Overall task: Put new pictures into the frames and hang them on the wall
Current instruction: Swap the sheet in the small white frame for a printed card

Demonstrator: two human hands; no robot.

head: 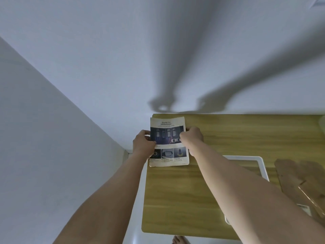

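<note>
Fig. 1. Printed sheet held at the far left corner of the table.
My left hand (pixel 143 143) and right hand (pixel 192 136) pinch the sheet (pixel 168 122) by its side edges with curled fingers (pixel 190 129), next to the wall (pixel 105 67). A white frame (pixel 262 166) lies on the table (pixel 175 199) under my right forearm, with a brown board (pixel 299 176) just beside it.

both hands (pixel 143 142) gripping printed sheet (pixel 168 156), wooden table (pixel 175 199)
</note>
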